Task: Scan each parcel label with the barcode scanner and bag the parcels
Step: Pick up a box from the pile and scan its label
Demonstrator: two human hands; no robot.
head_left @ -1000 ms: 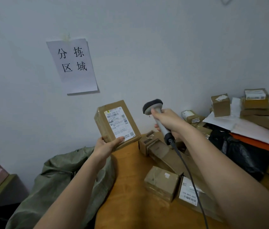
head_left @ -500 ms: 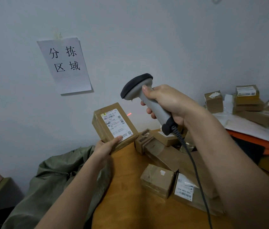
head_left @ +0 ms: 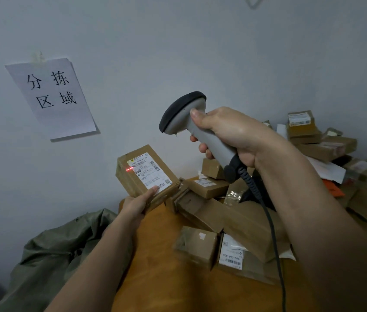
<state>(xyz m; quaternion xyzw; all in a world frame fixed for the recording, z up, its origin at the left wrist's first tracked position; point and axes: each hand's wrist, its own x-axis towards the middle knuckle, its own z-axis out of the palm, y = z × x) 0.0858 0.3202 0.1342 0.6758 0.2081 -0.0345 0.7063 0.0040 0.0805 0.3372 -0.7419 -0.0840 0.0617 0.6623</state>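
my left hand (head_left: 138,203) gripping parcel (head_left: 146,174) above table (head_left: 155,266) edge, right hand (head_left: 229,134) clutching scanner (head_left: 191,118), open air between, boxes (head_left: 234,212) crowding right

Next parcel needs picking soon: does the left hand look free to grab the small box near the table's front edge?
Probably not yet. The left hand grips the labelled parcel under the scanner, so it is occupied. The small box itself lies uncovered on the table.

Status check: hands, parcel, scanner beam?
Left hand holds parcel up, label facing scanner. Right hand grips scanner. Red beam at label's left edge. Nothing between.
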